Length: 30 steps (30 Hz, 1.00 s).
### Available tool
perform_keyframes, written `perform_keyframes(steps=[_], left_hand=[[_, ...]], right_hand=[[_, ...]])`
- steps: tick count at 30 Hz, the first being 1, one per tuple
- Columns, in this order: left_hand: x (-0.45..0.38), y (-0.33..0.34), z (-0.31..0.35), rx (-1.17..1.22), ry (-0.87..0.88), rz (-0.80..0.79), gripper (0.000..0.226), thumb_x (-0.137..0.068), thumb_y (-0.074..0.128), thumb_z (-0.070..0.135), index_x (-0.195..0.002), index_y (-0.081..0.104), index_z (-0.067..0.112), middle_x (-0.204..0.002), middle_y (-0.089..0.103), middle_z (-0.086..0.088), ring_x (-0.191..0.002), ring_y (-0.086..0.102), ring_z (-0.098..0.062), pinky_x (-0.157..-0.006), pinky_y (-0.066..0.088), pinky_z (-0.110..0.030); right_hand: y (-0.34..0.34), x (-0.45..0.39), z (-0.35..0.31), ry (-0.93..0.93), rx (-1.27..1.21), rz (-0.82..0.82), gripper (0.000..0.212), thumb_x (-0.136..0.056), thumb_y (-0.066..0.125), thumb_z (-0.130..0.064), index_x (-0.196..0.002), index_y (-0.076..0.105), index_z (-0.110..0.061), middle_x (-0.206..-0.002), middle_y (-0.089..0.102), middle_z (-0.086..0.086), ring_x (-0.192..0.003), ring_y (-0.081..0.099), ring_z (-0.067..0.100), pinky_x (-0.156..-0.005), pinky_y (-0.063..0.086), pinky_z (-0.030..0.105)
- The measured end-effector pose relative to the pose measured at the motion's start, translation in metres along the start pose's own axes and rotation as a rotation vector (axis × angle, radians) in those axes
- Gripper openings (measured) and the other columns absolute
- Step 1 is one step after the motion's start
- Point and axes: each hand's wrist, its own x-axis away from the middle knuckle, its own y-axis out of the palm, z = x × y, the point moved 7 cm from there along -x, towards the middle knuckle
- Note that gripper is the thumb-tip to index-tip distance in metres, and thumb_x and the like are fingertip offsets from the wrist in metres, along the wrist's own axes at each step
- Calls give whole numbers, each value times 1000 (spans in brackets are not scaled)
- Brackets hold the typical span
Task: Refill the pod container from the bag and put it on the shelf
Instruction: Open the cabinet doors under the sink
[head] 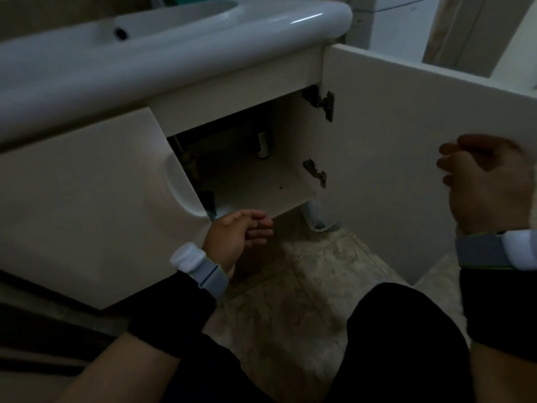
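Dark trouser knees fill the bottom of the frame, with pale mottled floor tiles (293,289) between them. Above, at centre, the left hand (236,237) hangs empty, fingers loosely spread, just in front of the lower edge of the open white cabinet (87,199) under the glossy white washbasin (174,53). At the right edge the right hand (488,181) is curled with its fingers bent inward against the swung-open white cabinet door (392,141); motion blur keeps me from telling whether it grips the door's edge or only rests there, and nothing else is in it.

Neither the pod container nor the bag can be made out anywhere. Inside the cabinet a bare white shelf (261,181) runs from mid-frame toward the lower right, its long edge slanting down to the right. It lies just above and beyond the left hand, which is plainly the nearer of the two.

Much is hard to read: the cabinet's inside is dim, with pipes at its left and a small white-and-dark cylinder (263,145) at the back that I cannot identify. Something bluish-white and crumpled (318,218) shows on the floor below the shelf's right end; whether that is the bag, I cannot say.
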Motion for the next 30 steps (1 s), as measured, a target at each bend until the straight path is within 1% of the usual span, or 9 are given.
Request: perform_keyframes(steps=[2, 6, 11, 13, 16, 18, 22, 26, 30], left_hand=[[-5, 1, 6, -24, 26, 43, 32, -102, 39, 3, -93, 69, 10, -75, 79, -2, -69, 77, -16, -59, 62, -25], [-12, 4, 16, -30, 62, 103, 30, -100, 42, 6, -96, 71, 10, -84, 80, -7, -75, 78, -19, -62, 64, -28], [-9, -5, 15, -30, 45, 174, 28, -102, 42, 4, -98, 69, 10, -96, 76, -12, -75, 77, -18, -69, 64, -30], [-6, -12, 15, -26, 47, 218, 27, -101, 42, 3, -99, 69, 8, -100, 76, -15, -80, 76, -21, -70, 63, -30], [-4, -26, 15, 9, 77, 318, 25, -100, 44, 4, -101, 69, 6, -100, 75, -16, -77, 74, -21, -66, 62, -29], [-2, -36, 16, 32, 88, 361, 22, -99, 48, 5, -101, 70, 7, -102, 76, -15, -78, 75, -21, -68, 61, -32], [8, -65, 8, 117, 100, 554, 23, -96, 51, 4, -108, 67, 16, -111, 72, -11, -92, 72, -25, -71, 59, -35], [23, -87, -2, 154, 86, 660, 39, -97, 52, 2, -134, 55, 13, -128, 61, -10, -108, 66, -27, -82, 58, -39], [36, -100, -10, 109, 72, 736, 46, -96, 55, -2, -139, 51, 11, -134, 58, -14, -118, 62, -30, -94, 55, -45]], right_hand=[[6, 2, -2, -9, 10, -11, 50, -69, 61, -45, -114, 65, -23, -104, 74, 2, -97, 70, 23, -92, 56, 50], [30, -2, -2, -10, 55, -96, 38, -73, 62, -39, -110, 61, -32, -97, 70, -12, -97, 67, 15, -96, 54, 44], [68, -7, 0, -12, 48, -169, 32, -83, 65, -22, -115, 64, -20, -97, 66, -5, -87, 63, 13, -86, 51, 30], [104, 3, -1, -36, 82, -316, 28, -87, 64, -23, -115, 65, -21, -100, 67, -2, -90, 62, 15, -84, 49, 28], [174, 38, -11, -99, 80, -625, 28, -90, 63, -24, -118, 65, -22, -106, 70, 0, -97, 66, 19, -89, 54, 36], [215, 69, -21, -149, 67, -787, 37, -89, 62, -27, -126, 63, -24, -116, 70, -3, -102, 65, 14, -85, 50, 23], [291, 127, -33, -165, 68, -1115, 59, -92, 57, -28, -149, 42, -23, -145, 56, 2, -129, 55, 21, -104, 44, 31], [334, 161, -41, -134, 45, -1269, 77, -92, 56, -28, -158, 17, -27, -161, 35, 5, -143, 40, 29, -115, 38, 43], [365, 184, -49, -178, 32, -1397, 80, -90, 54, -23, -159, 14, -27, -160, 36, 7, -141, 41, 32, -113, 39, 43]])
